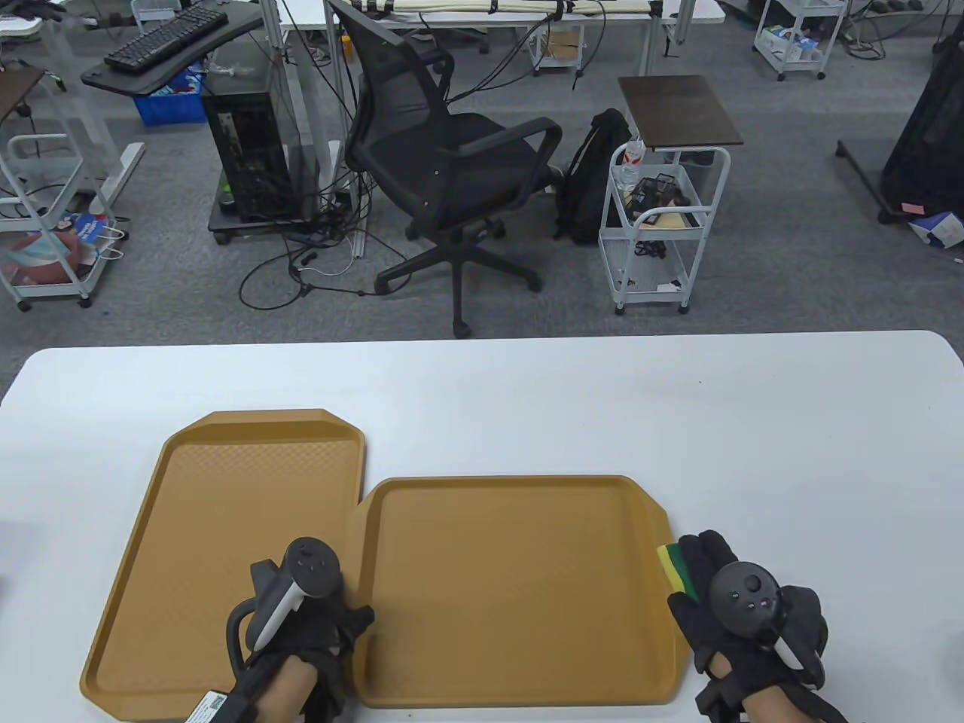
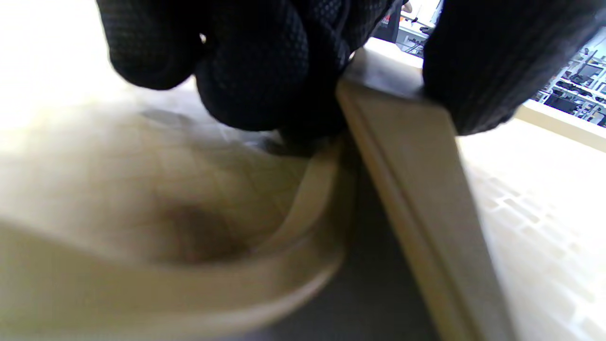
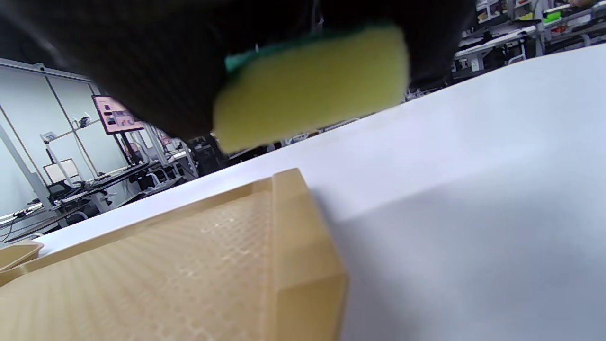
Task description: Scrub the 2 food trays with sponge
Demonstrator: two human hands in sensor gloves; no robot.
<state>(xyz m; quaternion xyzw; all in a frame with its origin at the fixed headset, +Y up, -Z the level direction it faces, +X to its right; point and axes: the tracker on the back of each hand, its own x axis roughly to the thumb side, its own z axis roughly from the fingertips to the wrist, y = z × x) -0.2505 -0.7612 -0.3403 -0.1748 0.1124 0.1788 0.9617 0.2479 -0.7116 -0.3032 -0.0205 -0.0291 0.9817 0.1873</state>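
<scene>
- Two tan food trays are being kept side by side on the white table (image 1: 753,422): the left tray (image 1: 226,512) is lying lengthwise away from the near edge, and the right tray (image 1: 512,587) is lying crosswise, its left rim touching or slightly overlapping the right rim of the left tray.
- The left hand (image 1: 316,633) is being rested at the seam between the two trays, near the table's front edge.
- In the left wrist view, the left hand's fingers (image 2: 255,66) are being curled down inside the left tray, while the thumb (image 2: 492,61) is being pressed on the raised rim of the right tray; the rim is being pinched between them.
- A yellow and green sponge (image 1: 676,571) is being held by the right hand (image 1: 723,602), just beside the right rim of the right tray.
- In the right wrist view, the sponge is being gripped from above, yellow face downward, and is being kept clear of the table surface and of the tray's corner.
- An office chair (image 1: 452,173) and a small white cart (image 1: 663,226) are being seen on the floor beyond the table.
</scene>
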